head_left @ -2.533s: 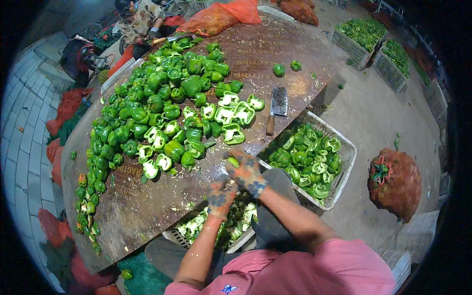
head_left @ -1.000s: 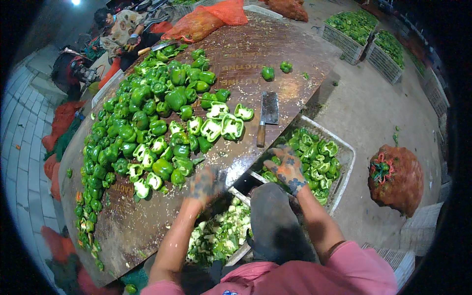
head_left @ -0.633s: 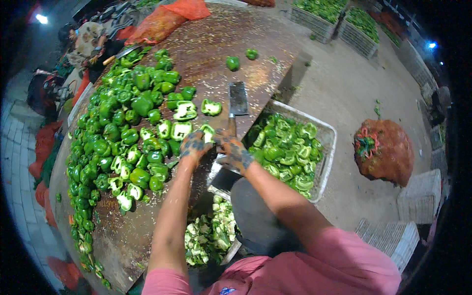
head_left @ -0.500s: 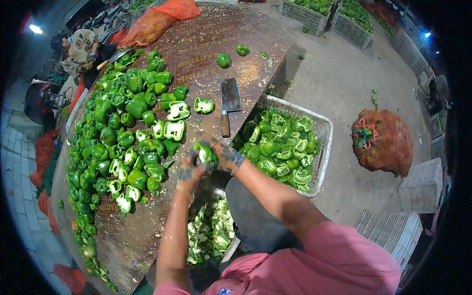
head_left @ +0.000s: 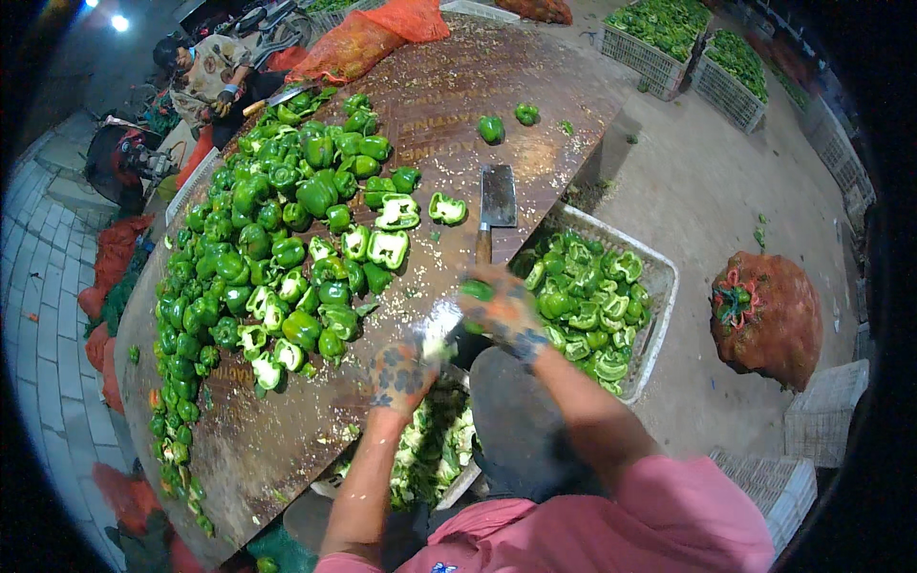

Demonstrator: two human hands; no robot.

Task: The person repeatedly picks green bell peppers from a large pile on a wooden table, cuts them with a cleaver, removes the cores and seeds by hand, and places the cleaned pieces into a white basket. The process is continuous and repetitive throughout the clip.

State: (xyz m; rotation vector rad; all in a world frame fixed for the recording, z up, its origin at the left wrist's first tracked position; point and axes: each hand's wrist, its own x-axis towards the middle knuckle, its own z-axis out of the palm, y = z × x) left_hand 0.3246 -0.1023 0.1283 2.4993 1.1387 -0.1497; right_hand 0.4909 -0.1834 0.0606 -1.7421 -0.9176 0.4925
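Observation:
My left hand (head_left: 401, 377), in a blotchy, stained glove, is curled at the table's near edge, a blurred pale pepper piece (head_left: 437, 346) at its fingertips. My right hand (head_left: 501, 310), gloved alike, grips a green pepper piece (head_left: 476, 289) just below the cleaver's handle. The cleaver (head_left: 498, 196) lies flat on the brown table (head_left: 439, 72). Whole and halved green peppers (head_left: 272, 248) are heaped across its left side, with cut halves (head_left: 387, 248) near the middle. A white crate (head_left: 657, 310) of halved peppers sits right of my knee; another (head_left: 430, 449), below the edge, holds pale trimmings.
A co-worker (head_left: 205, 76) sits at the far left corner near a knife (head_left: 272, 98) and an orange mesh sack (head_left: 368, 46). A red sack (head_left: 774, 325) stands on the floor at right, with crates of greens (head_left: 650, 48) behind and white crates (head_left: 826, 420) nearer.
Half a second ago my hands were together on a cut pepper; now they are apart, the right one moved rightward with a green piece. Fewer cut halves lie mid-table than earlier. The view has shifted.

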